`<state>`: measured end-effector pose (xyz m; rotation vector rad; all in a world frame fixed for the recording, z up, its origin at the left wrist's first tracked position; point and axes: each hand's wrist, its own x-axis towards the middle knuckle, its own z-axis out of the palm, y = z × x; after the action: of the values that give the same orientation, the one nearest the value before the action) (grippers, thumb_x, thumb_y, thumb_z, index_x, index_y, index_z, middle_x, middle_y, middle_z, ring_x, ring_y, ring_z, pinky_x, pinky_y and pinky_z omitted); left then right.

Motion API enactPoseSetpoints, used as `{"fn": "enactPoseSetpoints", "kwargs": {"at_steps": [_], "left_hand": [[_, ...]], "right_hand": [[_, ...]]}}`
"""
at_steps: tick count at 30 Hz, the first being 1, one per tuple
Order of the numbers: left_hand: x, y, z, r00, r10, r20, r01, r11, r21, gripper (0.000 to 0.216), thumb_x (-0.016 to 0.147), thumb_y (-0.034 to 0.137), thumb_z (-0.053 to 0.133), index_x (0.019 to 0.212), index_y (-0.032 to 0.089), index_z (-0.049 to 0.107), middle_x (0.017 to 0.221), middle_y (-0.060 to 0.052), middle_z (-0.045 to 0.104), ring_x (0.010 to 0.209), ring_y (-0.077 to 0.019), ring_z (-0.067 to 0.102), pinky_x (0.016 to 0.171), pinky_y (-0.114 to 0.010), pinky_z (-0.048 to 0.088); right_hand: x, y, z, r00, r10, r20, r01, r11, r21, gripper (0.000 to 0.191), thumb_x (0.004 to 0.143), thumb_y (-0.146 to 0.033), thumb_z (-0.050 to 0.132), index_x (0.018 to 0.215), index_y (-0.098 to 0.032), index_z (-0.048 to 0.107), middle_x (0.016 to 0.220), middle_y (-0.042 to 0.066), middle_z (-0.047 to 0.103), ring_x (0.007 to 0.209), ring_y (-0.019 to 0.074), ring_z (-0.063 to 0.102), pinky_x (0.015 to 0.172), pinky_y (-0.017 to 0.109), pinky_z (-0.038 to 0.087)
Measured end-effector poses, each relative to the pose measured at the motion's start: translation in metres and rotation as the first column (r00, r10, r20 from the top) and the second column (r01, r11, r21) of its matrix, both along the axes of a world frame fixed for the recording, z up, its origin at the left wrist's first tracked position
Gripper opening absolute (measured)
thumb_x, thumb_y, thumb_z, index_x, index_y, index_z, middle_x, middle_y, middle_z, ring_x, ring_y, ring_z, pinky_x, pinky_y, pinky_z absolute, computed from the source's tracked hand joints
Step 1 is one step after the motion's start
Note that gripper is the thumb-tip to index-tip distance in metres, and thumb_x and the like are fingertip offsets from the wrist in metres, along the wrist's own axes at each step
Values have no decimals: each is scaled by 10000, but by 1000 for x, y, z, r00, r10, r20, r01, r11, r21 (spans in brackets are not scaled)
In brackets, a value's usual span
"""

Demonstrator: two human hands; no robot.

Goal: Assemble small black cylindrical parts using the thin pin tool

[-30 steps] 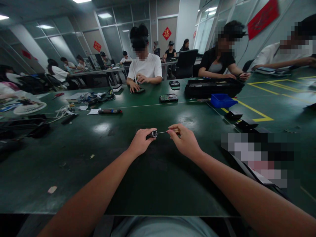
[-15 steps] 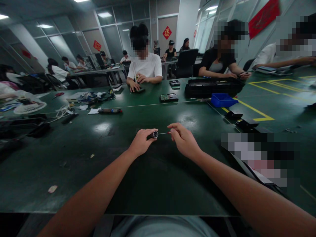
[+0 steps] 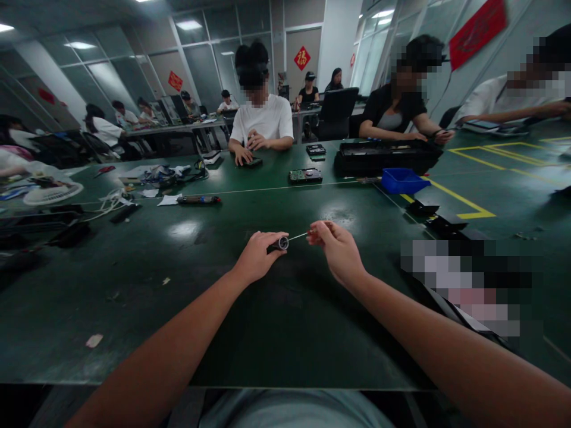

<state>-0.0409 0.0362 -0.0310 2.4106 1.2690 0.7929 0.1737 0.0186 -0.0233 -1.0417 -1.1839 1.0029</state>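
My left hand (image 3: 257, 255) is closed around a small dark cylinder (image 3: 282, 243), whose round, light-rimmed open end faces me. What the cylinder belongs to is hidden by the fingers. My right hand (image 3: 336, 246) grips the reddish handle of a thin screwdriver (image 3: 298, 236). Its metal shaft slants down to the left, and the tip meets the cylinder's open end; whether it sits inside I cannot tell. Both hands are just above the green table (image 3: 276, 333).
Beyond my hands lie a circuit-board drive (image 3: 306, 176), a pen-shaped electric screwdriver (image 3: 198, 200) and a blue bin (image 3: 404, 181). A long black casing (image 3: 387, 157) is behind the bin. Small black parts (image 3: 446, 224) lie at right, cables (image 3: 107, 205) at left. Co-workers sit across the table.
The screwdriver's handle end has risen, so its shaft now slopes where it lay nearly level. My right fingers have shifted slightly upward, and the cylinder has moved slightly right.
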Motion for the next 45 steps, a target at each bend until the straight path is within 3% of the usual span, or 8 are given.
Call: {"fn": "enactPoseSetpoints", "kwargs": {"at_steps": [3,6,11,23,29,32,39,45], "left_hand": [[-3,1,2,999,-15,-49,16,1000,12,387,937,268,647,1322,298,617,1319,-43,663,1258,-245,569,1193,-570,240],[-3,2,3,994,-28,-107,27,1000,-14,375,937,262,643,1308,309,623,1310,-34,664,1263,-247,562,1201,-593,199],[-1,3,2,993,-17,-118,11,999,-49,370,920,242,667,1287,283,634,1235,-40,694,1197,-248,592,1162,-584,269],[0,0,0,997,30,-68,-34,998,-55,414,945,299,641,1356,298,587,1250,-39,687,1192,-253,591,1178,-586,228],[-1,-1,0,997,41,-66,-45,998,-54,406,952,324,627,1355,304,589,1205,-37,694,1172,-254,596,1180,-587,234],[-1,-1,0,998,37,-58,-40,998,-50,407,948,318,633,1352,301,589,1200,-37,691,1168,-249,595,1184,-592,224],[-3,1,0,996,60,-65,-63,997,-50,393,946,300,630,1338,296,595,1251,-44,678,1204,-250,585,1188,-604,207],[-2,0,-1,994,55,-93,-60,997,-53,389,948,301,624,1335,292,597,1233,-48,684,1195,-253,593,1188,-611,213]], "right_hand": [[5,7,-4,993,30,-115,-44,992,-120,317,871,-538,595,873,-221,605,731,22,617,683,185,631,760,391,582],[9,13,-7,993,18,-114,-43,974,-223,293,861,-515,609,800,-230,577,690,23,592,601,173,586,719,399,601],[8,13,-9,996,-58,-66,48,987,-152,311,846,-532,612,840,-223,584,738,19,616,649,162,594,696,352,568],[4,1,0,995,-19,93,17,1000,14,300,884,-492,593,934,-197,625,821,40,686,761,183,659,760,354,534],[10,-3,9,902,-118,414,128,992,4,470,897,-613,574,667,-207,626,562,12,619,542,165,578,579,308,435],[10,-4,11,865,-122,486,131,991,14,485,902,-626,554,668,-208,624,533,2,596,493,153,532,532,300,383],[5,-1,6,961,51,271,-67,997,48,175,870,-391,577,914,-223,601,723,-8,633,693,173,623,680,322,499],[6,-2,5,939,56,339,-48,998,-31,363,953,-523,475,846,-211,627,560,-37,534,537,151,546,564,301,446]]}}
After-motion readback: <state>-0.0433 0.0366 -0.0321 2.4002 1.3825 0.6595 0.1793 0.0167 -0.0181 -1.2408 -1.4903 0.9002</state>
